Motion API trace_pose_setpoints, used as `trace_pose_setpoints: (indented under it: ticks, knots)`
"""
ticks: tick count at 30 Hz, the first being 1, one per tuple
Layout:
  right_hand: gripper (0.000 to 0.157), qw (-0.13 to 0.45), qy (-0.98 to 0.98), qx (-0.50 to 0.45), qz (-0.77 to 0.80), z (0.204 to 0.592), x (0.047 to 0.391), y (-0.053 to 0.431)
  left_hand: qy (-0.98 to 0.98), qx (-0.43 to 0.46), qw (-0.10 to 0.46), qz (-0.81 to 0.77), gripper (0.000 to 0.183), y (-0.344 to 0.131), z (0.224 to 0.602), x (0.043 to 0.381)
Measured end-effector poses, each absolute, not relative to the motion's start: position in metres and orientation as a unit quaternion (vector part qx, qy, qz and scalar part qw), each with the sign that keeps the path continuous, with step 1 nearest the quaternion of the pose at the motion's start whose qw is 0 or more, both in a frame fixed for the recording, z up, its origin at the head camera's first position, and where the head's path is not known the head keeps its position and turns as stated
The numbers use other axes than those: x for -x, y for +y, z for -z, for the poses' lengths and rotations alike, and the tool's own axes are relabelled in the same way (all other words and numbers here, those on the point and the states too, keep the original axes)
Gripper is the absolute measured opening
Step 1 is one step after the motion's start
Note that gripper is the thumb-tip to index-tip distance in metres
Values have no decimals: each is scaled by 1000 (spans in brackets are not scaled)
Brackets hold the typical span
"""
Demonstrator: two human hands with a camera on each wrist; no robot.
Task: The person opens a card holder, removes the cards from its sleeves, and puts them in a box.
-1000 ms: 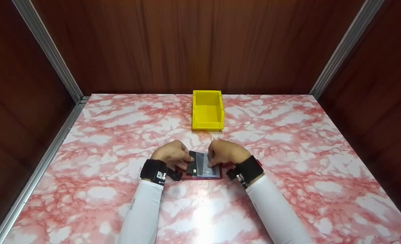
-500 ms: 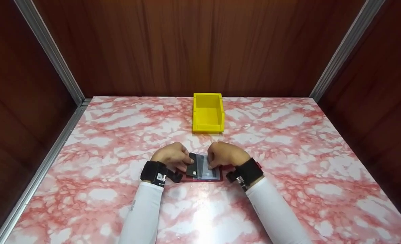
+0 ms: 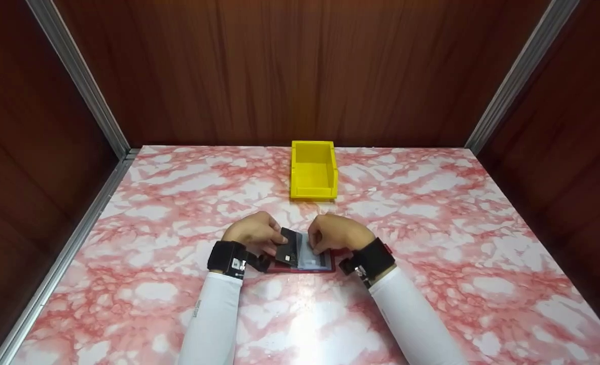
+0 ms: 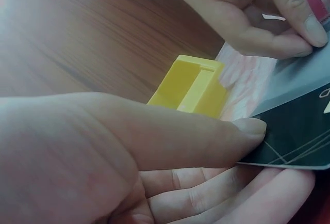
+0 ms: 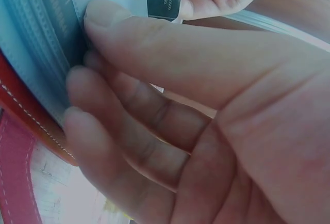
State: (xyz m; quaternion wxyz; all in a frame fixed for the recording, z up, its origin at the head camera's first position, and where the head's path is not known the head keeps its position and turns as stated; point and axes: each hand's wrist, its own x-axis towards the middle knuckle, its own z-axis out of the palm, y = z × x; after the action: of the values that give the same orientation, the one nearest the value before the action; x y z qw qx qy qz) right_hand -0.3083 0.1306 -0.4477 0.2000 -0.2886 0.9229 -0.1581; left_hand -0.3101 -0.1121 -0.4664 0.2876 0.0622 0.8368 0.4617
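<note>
My left hand [image 3: 255,233] pinches a black card [image 3: 288,247] with a small chip, thumb on top and fingers beneath, as the left wrist view shows. The card tilts at the left side of a clear plastic sleeve [image 3: 307,257]. That sleeve belongs to a red card holder [image 3: 300,270] lying spread on the table. Opposite, my right hand [image 3: 339,232] pinches the sleeves between thumb and index finger, its other fingers loosely bent. Stitched red edging [image 5: 33,113] of the holder appears in the right wrist view. Whether the card's right end is still inside the sleeve is hard to tell.
Beyond the hands stands a yellow open-front bin [image 3: 314,192], with nothing visible in it. The table [image 3: 178,284] has a red-and-white marbled top. Dark wood panels [image 3: 259,71] and metal posts enclose it at the back and sides.
The black card has shifted slightly left and tilted up with my left hand, showing more of itself beside the sleeve. My right hand stays almost in place on the sleeves.
</note>
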Motion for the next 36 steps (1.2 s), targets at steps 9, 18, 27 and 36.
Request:
trace_pose_setpoints:
  ticks: [9, 18, 27, 36]
  knots:
    - [8, 205, 920, 292, 162, 448, 308, 132, 829, -53, 287, -477, 8, -119, 466, 310]
    - [8, 207, 922, 289, 156, 447, 309, 133, 835, -28, 261, -483, 22, -137, 463, 311]
    - [9, 208, 929, 268, 149, 443, 306, 135, 832, -22, 237, -502, 28, -144, 460, 311]
    - [10, 219, 927, 264, 150, 443, 302, 133, 875, -51, 170, -450, 26, -143, 455, 315]
